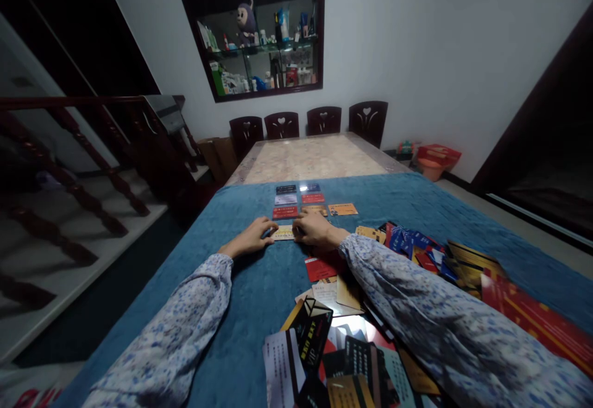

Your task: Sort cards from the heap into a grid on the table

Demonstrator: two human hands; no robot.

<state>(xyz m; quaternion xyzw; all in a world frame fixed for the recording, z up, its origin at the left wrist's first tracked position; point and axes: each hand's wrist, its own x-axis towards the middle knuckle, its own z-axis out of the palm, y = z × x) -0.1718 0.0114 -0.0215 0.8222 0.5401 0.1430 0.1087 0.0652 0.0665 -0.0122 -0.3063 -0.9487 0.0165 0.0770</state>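
A pale yellow card [283,233] lies flat on the blue cloth [222,210] between my two hands. My left hand [254,235] has its thumb and fingertips at the card's left edge. On the right edge are the bent fingers of my right hand [315,229], which partly covers an orange card behind it. Just beyond stand laid-out rows: a red card [285,212], a silver card [286,199], a black card [286,189], a dark blue card [310,187] and another red card [313,198]. An orange-yellow card [343,209] lies to their right.
Near me is a loose heap with a black VIP card [315,337] and a white card [283,368]. Past my right sleeve lie blue cards [407,241] and red-and-gold sheets [532,318]. Dark chairs [324,121] line the table's far end; a railing [78,192] stands left.
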